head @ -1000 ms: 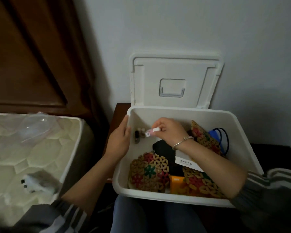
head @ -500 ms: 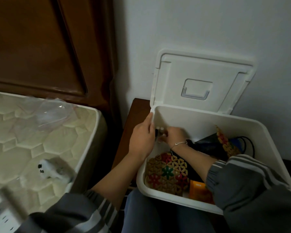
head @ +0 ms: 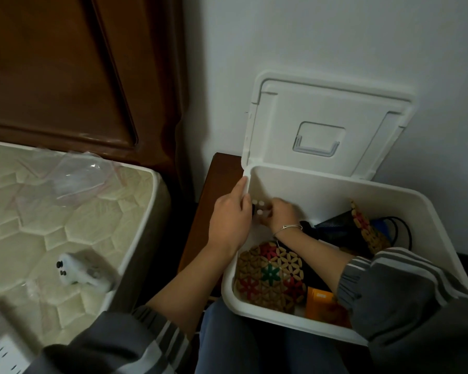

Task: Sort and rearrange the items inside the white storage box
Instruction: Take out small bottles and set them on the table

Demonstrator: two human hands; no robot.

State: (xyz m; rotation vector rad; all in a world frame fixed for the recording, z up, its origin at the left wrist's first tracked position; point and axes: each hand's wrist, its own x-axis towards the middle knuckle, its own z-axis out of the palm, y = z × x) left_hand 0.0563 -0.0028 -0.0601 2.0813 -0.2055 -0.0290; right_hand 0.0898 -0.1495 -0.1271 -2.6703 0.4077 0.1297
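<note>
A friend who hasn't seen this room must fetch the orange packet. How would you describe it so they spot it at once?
Find the white storage box, open by the wall. Against its near wall, just right of the round woven mat with red and green flowers, lies the orange packet. It is the only plain bright orange thing; its neighbours are patterned or dark.

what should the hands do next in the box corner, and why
Probably set the small white-capped items down together in the far-left corner of the white box and let go: the right hand pinches them beside the left hand there.
</note>
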